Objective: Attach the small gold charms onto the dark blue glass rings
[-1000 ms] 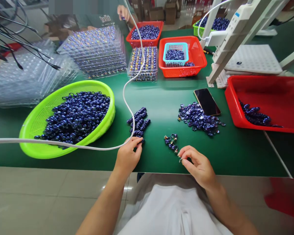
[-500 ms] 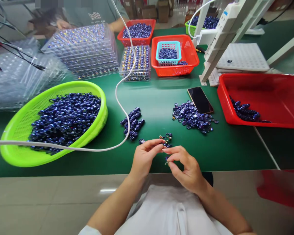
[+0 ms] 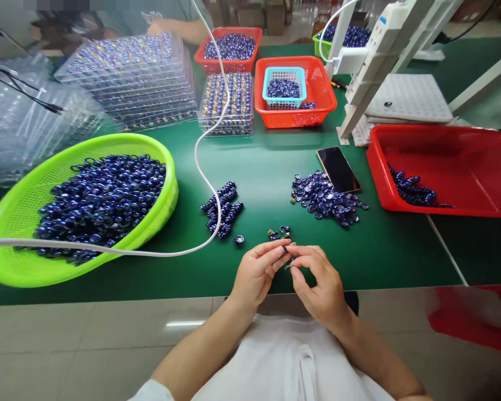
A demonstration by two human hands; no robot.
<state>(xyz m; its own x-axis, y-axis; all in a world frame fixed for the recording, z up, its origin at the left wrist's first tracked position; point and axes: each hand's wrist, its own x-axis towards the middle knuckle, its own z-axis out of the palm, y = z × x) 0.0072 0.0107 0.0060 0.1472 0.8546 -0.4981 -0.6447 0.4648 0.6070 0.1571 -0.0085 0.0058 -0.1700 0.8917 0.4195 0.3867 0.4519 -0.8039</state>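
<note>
The dark piece is between my two hands, over the near part of the table. My left hand holds it in a narrow pinch, thumb and finger close together; the fingertips hide much of it. My right hand has its fingertips just beside it, and it pinches a thin bit.

Just beyond my fingers lies a small group of parts, and to the left one single cup. Farther left are ring rows, with a white cable passing over them. On the right is a cap heap, beside a phone.

The green basket, at left, holds a big pile of dark rings. The red tray, at right, has dark pieces only at its left side. At the far side, the orange basket contains a blue basket of dark caps, with some caps outside this one. To its left stands a clear box full of dark pieces in rows.
</note>
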